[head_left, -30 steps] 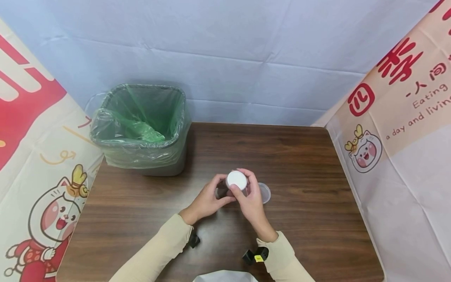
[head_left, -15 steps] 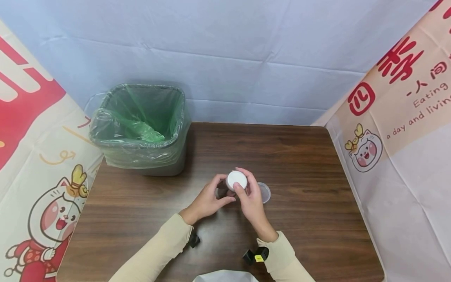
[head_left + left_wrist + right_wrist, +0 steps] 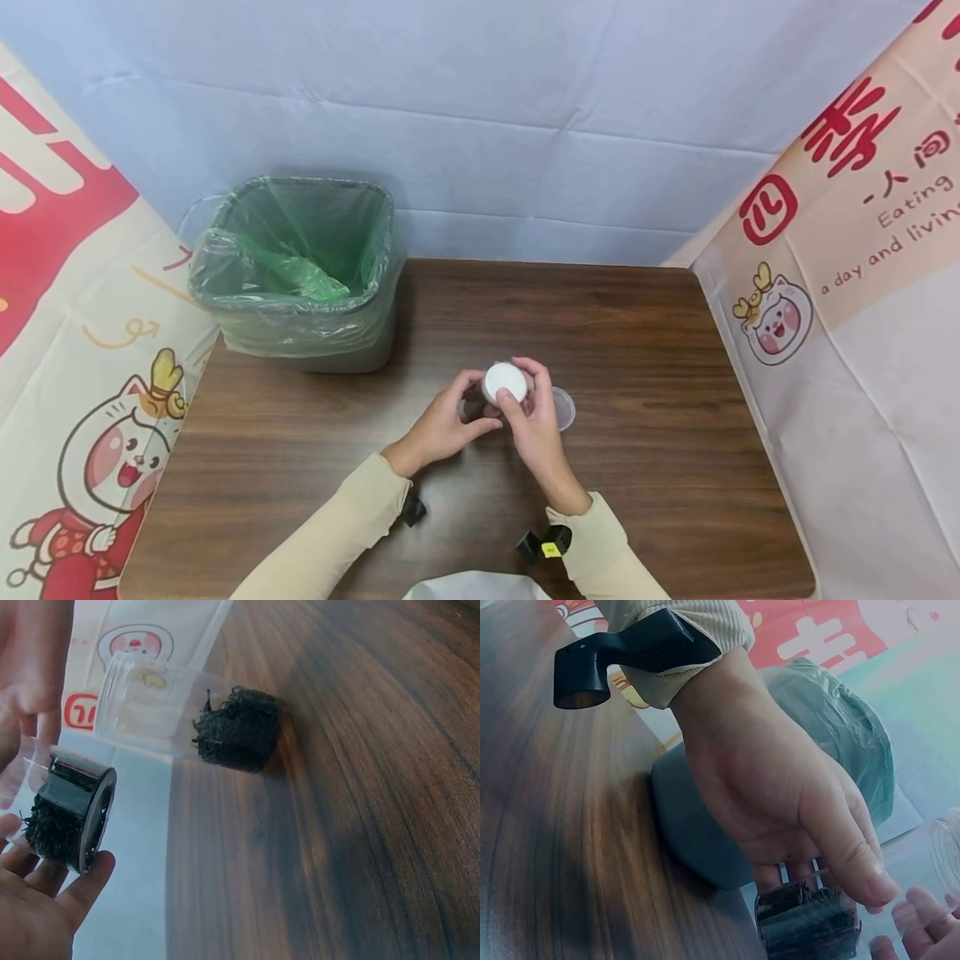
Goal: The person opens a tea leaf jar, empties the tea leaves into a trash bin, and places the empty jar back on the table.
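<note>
Between both hands is a clear jar (image 3: 67, 806) with dark stringy shreds inside and a white lid (image 3: 505, 379). My left hand (image 3: 433, 429) grips its body, thumb on the near side, as the right wrist view also shows. With thumb and fingers, my right hand (image 3: 537, 429) holds the lid; its thumb lies over the lid's near edge. In the left wrist view the jar tilts, its black base raised off the table. A second clear jar (image 3: 169, 712), partly filled with similar shreds, stands on the table beside the right hand.
A grey bin (image 3: 352, 362) with a green plastic liner (image 3: 300, 329) stands at the table's back left. The brown wooden table (image 3: 637, 467) ends at a pale cloth backdrop (image 3: 480, 125), with printed banners on both sides. Each wrist carries a black camera (image 3: 641, 656).
My right thumb and fingers have shifted their hold around the white lid. My left hand stays in place on the jar, and the second jar has not moved.
</note>
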Demonstrator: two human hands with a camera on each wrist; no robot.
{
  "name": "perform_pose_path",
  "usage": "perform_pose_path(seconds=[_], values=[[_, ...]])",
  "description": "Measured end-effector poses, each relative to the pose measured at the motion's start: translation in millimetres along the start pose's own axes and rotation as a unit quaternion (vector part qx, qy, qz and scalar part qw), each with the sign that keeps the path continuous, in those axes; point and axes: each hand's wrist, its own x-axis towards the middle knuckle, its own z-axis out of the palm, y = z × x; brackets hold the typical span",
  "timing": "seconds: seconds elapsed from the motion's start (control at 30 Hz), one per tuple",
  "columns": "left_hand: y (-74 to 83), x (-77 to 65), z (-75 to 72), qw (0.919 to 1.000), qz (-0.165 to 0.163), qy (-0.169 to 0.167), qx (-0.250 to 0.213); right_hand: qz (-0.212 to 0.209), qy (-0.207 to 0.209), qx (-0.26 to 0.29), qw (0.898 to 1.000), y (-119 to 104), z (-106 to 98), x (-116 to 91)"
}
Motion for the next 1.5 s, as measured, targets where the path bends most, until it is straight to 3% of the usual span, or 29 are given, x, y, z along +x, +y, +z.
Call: perform_pose_path(seconds=[0.53, 1.0, 1.5], values=[[0.9, -1.0, -1.7, 0.9999, 0.010, -0.002, -0.003, -0.017, -0.003, 0.003, 1.000, 3.0, 0.2, 2.0], [-0.3, -2.7, -1.7, 0.9999, 0.013, -0.002, -0.009, -0.028, -0.009, -0.042, 0.999, 3.8, -1.1, 2.9], [-4.0, -2.7, 0.4, 0.9999, 0.000, 0.001, -0.012, 0.001, -0.013, -0.029, 0.999, -0.1, -1.8, -0.1]])
